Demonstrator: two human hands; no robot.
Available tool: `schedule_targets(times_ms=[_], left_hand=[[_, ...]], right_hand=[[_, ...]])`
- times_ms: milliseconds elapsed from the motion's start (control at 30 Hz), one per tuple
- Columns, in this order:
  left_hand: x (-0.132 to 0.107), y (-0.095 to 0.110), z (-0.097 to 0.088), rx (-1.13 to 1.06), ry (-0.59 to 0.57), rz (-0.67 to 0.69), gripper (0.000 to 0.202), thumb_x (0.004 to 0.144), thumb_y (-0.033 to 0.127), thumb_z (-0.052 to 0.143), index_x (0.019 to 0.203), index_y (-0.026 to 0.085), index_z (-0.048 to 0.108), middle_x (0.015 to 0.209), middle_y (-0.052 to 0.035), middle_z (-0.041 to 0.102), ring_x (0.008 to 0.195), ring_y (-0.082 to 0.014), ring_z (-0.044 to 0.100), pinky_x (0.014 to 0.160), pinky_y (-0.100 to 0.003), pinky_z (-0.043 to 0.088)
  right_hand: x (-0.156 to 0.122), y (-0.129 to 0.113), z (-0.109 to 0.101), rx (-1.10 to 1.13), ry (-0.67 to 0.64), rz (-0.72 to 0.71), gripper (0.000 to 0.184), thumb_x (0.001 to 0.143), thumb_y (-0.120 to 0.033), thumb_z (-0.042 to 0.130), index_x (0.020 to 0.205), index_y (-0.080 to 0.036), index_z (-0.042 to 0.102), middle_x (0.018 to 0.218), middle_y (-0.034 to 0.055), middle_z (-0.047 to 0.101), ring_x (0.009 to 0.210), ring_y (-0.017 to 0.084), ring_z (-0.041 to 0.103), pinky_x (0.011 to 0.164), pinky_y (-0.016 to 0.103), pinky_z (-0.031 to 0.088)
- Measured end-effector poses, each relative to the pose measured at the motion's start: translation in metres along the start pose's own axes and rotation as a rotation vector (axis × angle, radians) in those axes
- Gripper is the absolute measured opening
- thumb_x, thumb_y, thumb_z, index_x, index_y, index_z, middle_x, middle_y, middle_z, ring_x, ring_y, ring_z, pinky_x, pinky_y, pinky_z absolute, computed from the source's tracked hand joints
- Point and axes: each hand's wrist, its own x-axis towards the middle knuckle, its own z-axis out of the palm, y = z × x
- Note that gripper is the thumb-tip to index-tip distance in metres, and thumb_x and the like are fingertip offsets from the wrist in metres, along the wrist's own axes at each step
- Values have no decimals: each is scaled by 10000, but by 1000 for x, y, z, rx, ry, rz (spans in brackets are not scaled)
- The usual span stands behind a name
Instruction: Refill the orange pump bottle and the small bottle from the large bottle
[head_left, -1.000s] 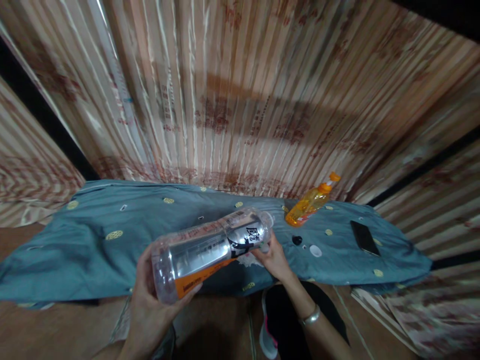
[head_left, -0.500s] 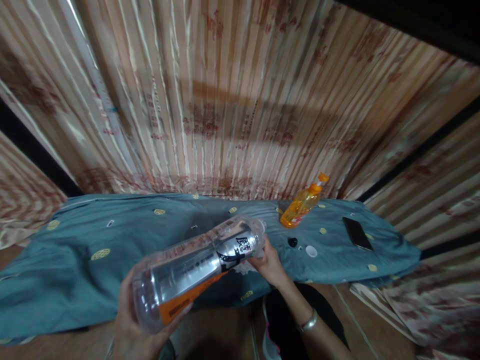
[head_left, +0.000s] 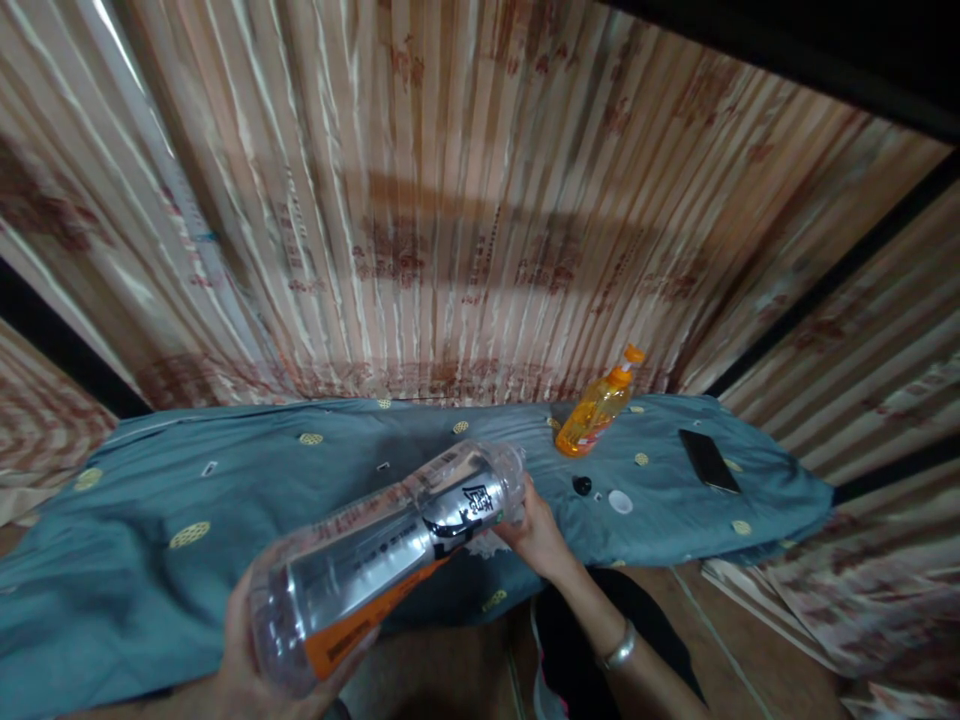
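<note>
A large clear plastic bottle [head_left: 375, 560] with a silver, black and orange label lies tilted across both my hands, its neck end toward the upper right. My left hand [head_left: 262, 660] is closed around the base. At the neck end, my right hand [head_left: 536, 535] grips the bottle from beneath; some of its fingers are hidden behind it. Beyond my right hand, a small black cap-like item [head_left: 582, 486] and a white round disc [head_left: 620, 501] rest on the teal cloth [head_left: 247, 500]. What is inside the bottle I cannot make out.
An orange dish-soap-like bottle [head_left: 596, 412] with a pump top stands near the curtain [head_left: 450, 200]. A dark phone [head_left: 709, 461] lies at the right of the cloth. Dark bars [head_left: 810, 270] frame both sides. Tiled floor [head_left: 720, 640] shows below.
The bottle and my left hand have shifted slightly left and down in view. Both hands keep their grip. The whole scene has moved a little as the camera turned.
</note>
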Motion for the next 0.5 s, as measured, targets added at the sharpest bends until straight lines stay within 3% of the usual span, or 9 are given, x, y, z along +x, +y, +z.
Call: schedule_targets(times_ms=[167, 500], left_hand=[[0, 1, 0, -28, -15, -22, 854, 606, 608, 822, 1343, 289, 531, 1336, -86, 631, 1238, -392, 628, 1098, -591, 486], [-1, -8, 4, -32, 6, -11, 857, 616, 586, 825, 1359, 306, 503, 1333, -86, 621, 1253, -405, 601, 1106, -649, 441]], right_hand=[[-1, 1, 0, -12, -8, -2, 618, 774, -263, 715, 1358, -274, 512, 1227, 76, 734, 1098, 293, 714, 965, 450, 575], [-1, 5, 1, -4, 3, 0, 563, 778, -279, 733, 1302, -253, 528, 1189, 78, 748, 1070, 287, 720, 940, 430, 575]])
